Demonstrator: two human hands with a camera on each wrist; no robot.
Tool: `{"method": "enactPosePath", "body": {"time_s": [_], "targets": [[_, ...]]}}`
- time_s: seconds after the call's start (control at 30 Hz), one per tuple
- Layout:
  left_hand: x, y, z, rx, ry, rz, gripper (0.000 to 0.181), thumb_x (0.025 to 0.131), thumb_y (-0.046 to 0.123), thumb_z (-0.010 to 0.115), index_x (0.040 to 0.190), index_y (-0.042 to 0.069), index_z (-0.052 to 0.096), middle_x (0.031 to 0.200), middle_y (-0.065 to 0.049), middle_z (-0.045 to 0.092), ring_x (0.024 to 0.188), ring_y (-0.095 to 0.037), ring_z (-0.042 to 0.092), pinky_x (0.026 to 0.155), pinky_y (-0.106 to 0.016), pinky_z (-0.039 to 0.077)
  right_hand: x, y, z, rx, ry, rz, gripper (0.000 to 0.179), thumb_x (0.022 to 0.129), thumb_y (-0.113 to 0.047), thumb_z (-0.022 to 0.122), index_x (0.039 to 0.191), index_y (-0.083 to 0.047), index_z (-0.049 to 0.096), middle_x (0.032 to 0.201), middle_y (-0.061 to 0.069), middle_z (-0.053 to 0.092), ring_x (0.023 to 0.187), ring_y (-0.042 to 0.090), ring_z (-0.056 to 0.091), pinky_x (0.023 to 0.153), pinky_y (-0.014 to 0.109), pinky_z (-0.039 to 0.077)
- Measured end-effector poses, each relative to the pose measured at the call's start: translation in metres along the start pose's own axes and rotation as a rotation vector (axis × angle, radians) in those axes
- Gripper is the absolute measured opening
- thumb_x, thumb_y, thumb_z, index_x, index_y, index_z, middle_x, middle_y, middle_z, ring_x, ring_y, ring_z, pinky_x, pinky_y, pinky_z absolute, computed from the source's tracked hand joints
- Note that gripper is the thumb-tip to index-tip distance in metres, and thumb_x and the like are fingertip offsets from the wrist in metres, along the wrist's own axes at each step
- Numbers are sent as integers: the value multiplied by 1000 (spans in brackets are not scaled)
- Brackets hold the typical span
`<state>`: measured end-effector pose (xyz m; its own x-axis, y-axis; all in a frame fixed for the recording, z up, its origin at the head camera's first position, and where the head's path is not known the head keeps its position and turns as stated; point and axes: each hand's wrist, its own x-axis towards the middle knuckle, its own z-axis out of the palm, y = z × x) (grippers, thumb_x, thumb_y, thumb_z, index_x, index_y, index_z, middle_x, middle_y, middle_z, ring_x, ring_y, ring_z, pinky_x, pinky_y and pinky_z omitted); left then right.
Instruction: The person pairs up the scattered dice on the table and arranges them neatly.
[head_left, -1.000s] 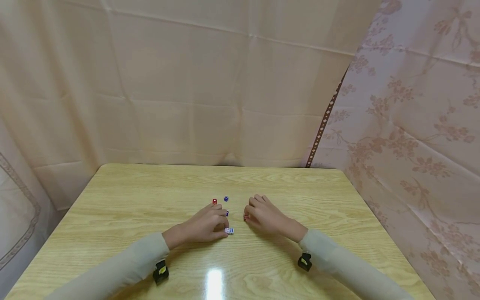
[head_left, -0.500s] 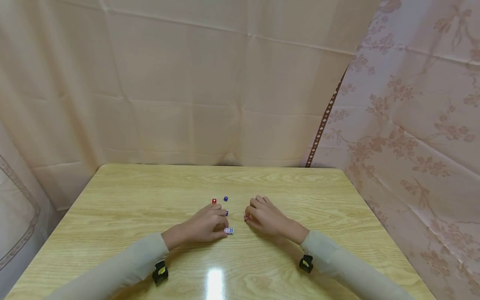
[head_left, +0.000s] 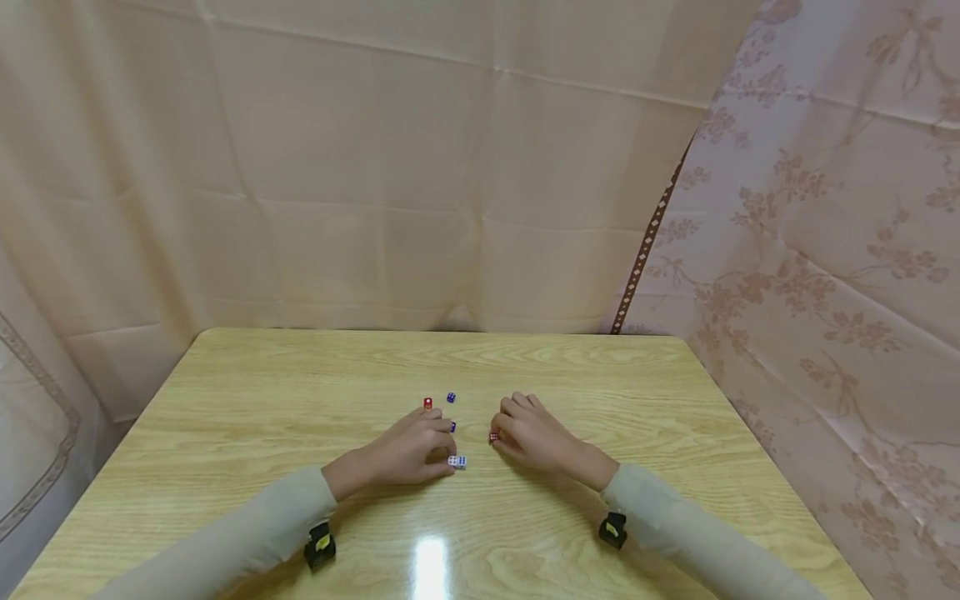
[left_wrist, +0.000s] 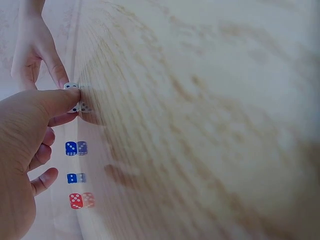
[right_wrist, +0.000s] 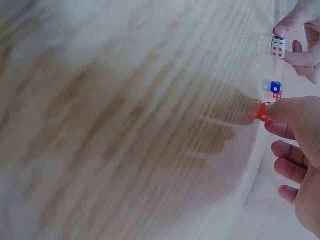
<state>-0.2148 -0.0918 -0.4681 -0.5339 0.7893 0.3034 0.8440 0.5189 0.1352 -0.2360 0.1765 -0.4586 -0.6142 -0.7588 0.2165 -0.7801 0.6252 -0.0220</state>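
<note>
On the table (head_left: 300,367), in the head view, your left hand (head_left: 405,452) pinches at the white dice (head_left: 457,462), two of them side by side in a crosswise row. Your right hand (head_left: 531,437) holds the gripped red die (head_left: 493,437), right of the white dice and slightly farther from you. The next move seems to turn on that gap: the row's free end points rightward, the red die lies off that end and a little beyond its line, and your right hand is the one on that side. Beyond the white dice lie the near blue die (head_left: 453,427), partly covered by your left hand, then the far blue die (head_left: 451,397), with the loose red die (head_left: 428,402) beyond and to the left.

In the left wrist view, you see your thumb over the white dice; whether your pinch takes in both, you cannot tell.

In the right wrist view, your thumb and a finger close on the gripped red die, clear of the white dice, the other fingers loosely bent.

Against the earliest head frame, little differs: the gripped red die sits marginally farther right of the white dice, which look unmoved.
</note>
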Motion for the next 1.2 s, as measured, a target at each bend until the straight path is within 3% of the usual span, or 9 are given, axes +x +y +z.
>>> {"method": "enactPosePath", "body": {"time_s": [0.93,1.2], "targets": [[-1,2,0,-21,-37,-58,18,90,39,77,93,21,76,86,13,55,82,-7,40,79,-26,38,-1,-3,-1,-2,1,5,7,96,-25,72,96,-18,71,90,-7,55,84,12,40,78,28,32],[-1,2,0,-14,-17,-33,18,89,38,78,92,19,76,85,12,56,82,-7,41,79,-27,39,-1,-3,-1,-3,-11,19,7,96,-25,72,96,-18,71,90,-7,55,84,11,39,79,27,32]]}}
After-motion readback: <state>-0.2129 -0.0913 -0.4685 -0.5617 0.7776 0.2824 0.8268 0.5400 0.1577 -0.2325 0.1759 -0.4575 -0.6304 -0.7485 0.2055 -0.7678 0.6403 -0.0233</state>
